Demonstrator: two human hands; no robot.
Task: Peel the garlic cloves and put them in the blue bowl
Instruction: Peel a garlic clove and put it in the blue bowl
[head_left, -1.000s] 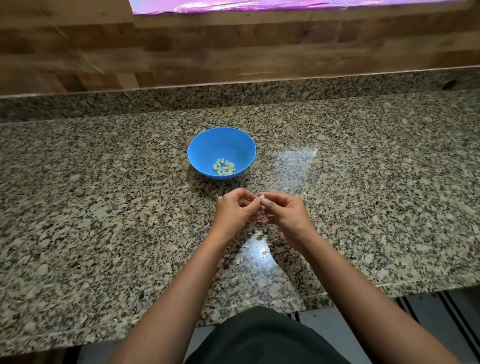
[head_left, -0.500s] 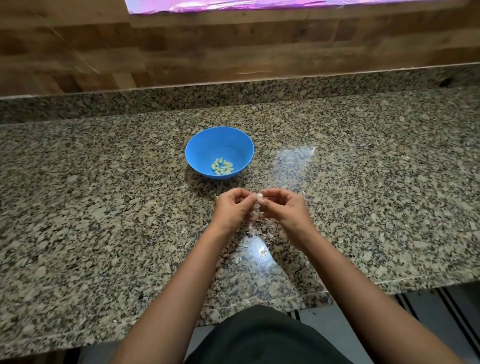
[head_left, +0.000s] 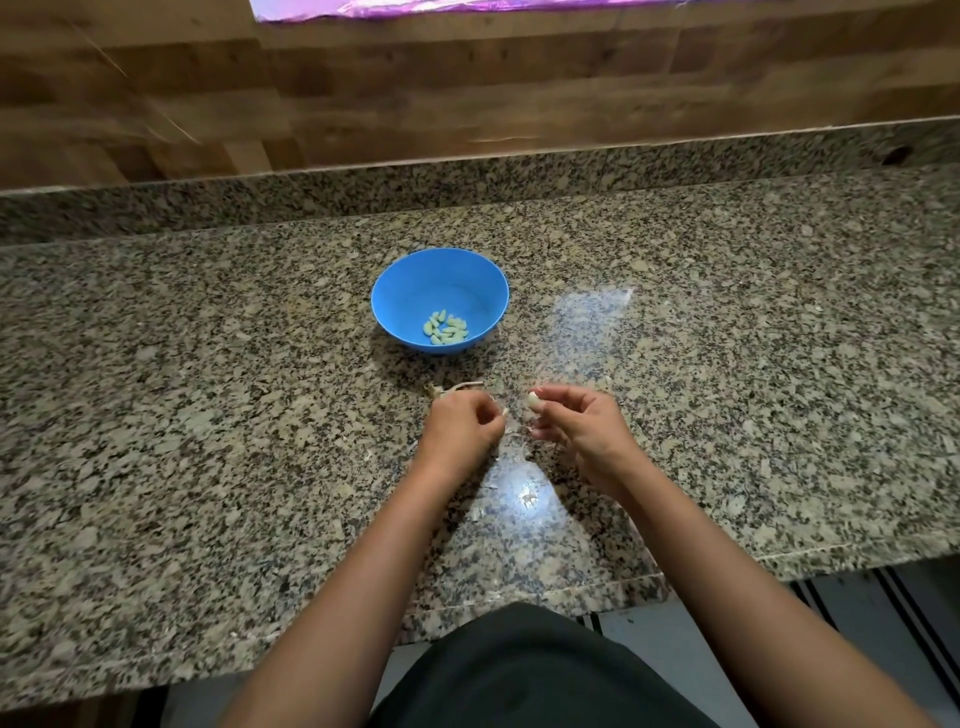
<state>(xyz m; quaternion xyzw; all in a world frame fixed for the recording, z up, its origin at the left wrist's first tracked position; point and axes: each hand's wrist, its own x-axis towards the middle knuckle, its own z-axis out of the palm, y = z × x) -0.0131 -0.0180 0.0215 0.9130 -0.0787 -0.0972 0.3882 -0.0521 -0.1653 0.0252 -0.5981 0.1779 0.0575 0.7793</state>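
1. The blue bowl (head_left: 400, 291) stands on the speckled stone surface (head_left: 208, 415), on the far side of both hands and about midway from left to right
2. A small heap of peeled cloves (head_left: 445, 329) lies in the bottom of the bowl, towards its near side
3. The right hand (head_left: 582, 428) is held above the surface, nearer than the bowl and a little to its right. Its grip is a pinch, with thumb and fingertips closed on a pale garlic clove (head_left: 533, 399) that pokes out to the left of the fingers
4. The left hand (head_left: 460, 431) is just to the left of the right one, with a narrow gap between them. Its fingers are curled in, and its grip pinches a small pale scrap of skin (head_left: 504, 411) at the fingertips
5. A dry garlic stalk (head_left: 460, 387) lies on the surface just beyond the left hand, between it and the bowl, partly hidden by the knuckles
6. A few thin flakes (head_left: 368, 455) of skin lie scattered on the surface around the hands
7. A wooden wall (head_left: 467, 93) rises behind the far edge of the surface, and dark clothing (head_left: 519, 675) shows at the near edge
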